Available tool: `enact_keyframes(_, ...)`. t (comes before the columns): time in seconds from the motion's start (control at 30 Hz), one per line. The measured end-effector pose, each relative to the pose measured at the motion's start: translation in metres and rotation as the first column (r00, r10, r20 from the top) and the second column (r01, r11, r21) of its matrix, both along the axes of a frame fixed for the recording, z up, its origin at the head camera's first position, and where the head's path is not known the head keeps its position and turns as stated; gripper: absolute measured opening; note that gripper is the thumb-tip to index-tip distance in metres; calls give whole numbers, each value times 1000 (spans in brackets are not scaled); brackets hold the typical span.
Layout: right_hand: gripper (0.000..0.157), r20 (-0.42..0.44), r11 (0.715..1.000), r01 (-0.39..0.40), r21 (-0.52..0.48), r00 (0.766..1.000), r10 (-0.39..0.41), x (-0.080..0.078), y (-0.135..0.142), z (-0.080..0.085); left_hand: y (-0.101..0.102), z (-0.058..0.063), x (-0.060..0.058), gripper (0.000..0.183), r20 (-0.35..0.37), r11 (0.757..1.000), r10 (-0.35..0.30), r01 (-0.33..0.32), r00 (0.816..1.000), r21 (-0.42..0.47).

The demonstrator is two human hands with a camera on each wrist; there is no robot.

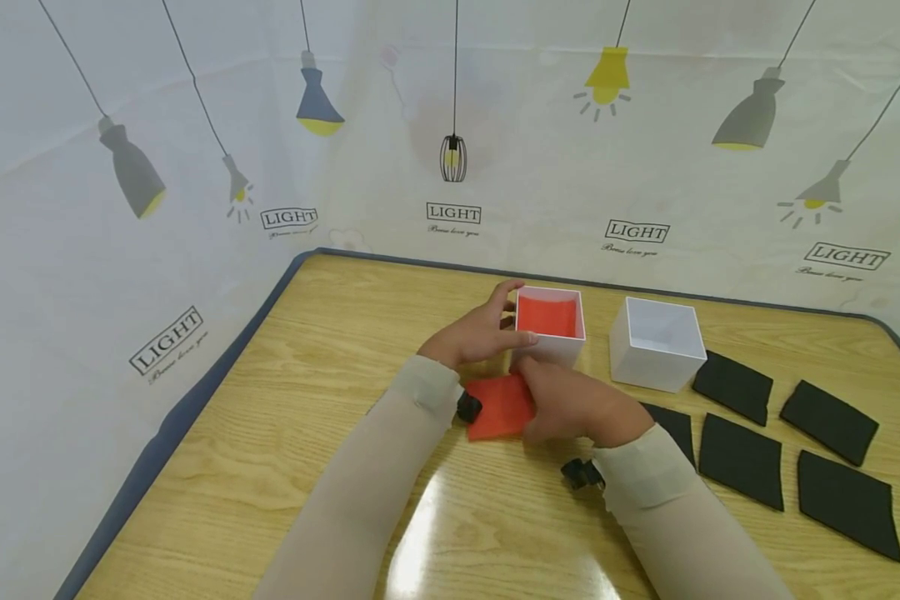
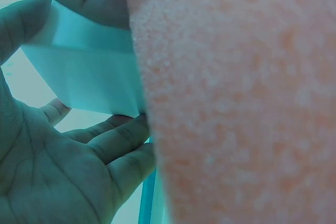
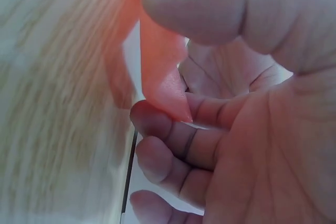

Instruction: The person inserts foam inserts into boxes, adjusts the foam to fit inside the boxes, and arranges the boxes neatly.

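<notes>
My left hand (image 1: 476,335) grips the left white box (image 1: 558,352), its thumb along the near rim and fingers around the left side. Red material (image 1: 547,315) is inside that box. In front of it, my right hand (image 1: 581,404) pinches a flat, square red foam sheet (image 1: 495,408) by its right side. The right wrist view has the sheet (image 3: 160,61) standing edge-on between thumb and fingers, close to the tabletop. Much of the left wrist view is covered by the speckled sheet (image 2: 241,98), with the box wall (image 2: 89,72) behind the left fingers (image 2: 121,145).
A second white box (image 1: 648,362) stands to the right. Several black foam sheets (image 1: 742,458) lie flat on the wood table (image 1: 270,467) at the right. A printed cloth with lamps (image 1: 525,125) hangs behind and to the left of the table.
</notes>
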State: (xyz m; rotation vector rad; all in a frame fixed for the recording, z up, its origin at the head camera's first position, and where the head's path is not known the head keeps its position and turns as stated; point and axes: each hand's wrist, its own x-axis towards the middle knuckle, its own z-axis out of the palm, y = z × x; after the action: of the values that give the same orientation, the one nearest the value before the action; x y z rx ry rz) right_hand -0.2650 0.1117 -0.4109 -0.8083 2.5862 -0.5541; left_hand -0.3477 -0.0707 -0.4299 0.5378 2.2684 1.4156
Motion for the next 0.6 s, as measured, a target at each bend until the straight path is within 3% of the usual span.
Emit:
enact_keyframes(0.27, 77, -14, 999, -22, -26, 1000, 22, 3, -3, -1, 0, -1, 0, 92, 14, 1000, 7, -7, 1000, 10)
enact_keyframes(0.6, 69, -32, 1000, -10, -11, 999, 10, 2, -4, -2, 1, 0, -1, 94, 9, 1000, 4, -4, 1000, -5)
